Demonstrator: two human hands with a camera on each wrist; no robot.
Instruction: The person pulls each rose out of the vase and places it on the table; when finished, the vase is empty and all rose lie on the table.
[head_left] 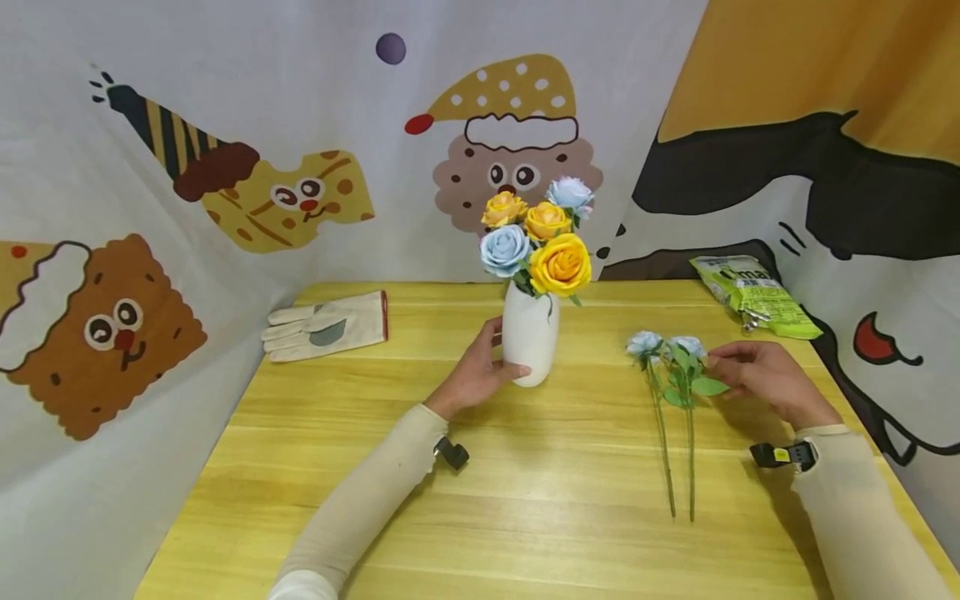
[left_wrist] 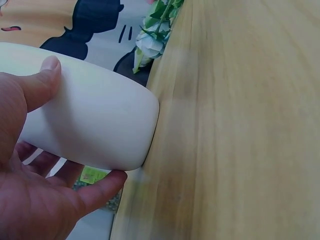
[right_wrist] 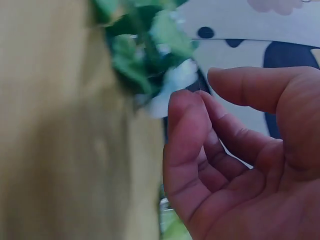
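Note:
My left hand [head_left: 480, 371] holds a white vase [head_left: 530, 337] low on its side, thumb on the near face and fingers behind. In the left wrist view the thumb and fingers lie around the vase [left_wrist: 105, 115]. Yellow roses [head_left: 561, 265] and light blue roses [head_left: 505, 250] stand in it. My right hand [head_left: 761, 375] is beside two loose blue roses [head_left: 686, 346] lying on the table, stems toward me. In the right wrist view its thumb and bent fingers [right_wrist: 187, 130] are apart, holding nothing visible, near the blurred rose leaves [right_wrist: 132, 60].
A wooden table [head_left: 525, 517] extends under everything. At its back left lies a pale work glove [head_left: 326, 327] with a red cuff. A green packet [head_left: 753, 296] lies at the back right, a small metallic item [head_left: 755, 319] on it. Printed cloth [head_left: 300, 50] hangs behind.

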